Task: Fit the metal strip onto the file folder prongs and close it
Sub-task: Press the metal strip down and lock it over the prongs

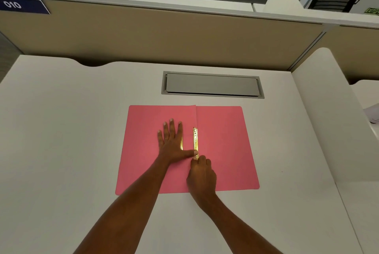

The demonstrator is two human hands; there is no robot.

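Hands on open pink folder (223,147): left hand (172,143) flat, thumb on gold metal strip (195,141); right hand (202,173) pinching its near end.

Right hand (202,173) hides near end of metal strip (195,143) and its grip there; left hand (171,143) covers most of a second gold piece (181,144); strip lettering unreadable.

Pink folder (221,147) open flat; gold strip (195,141) along centre fold.
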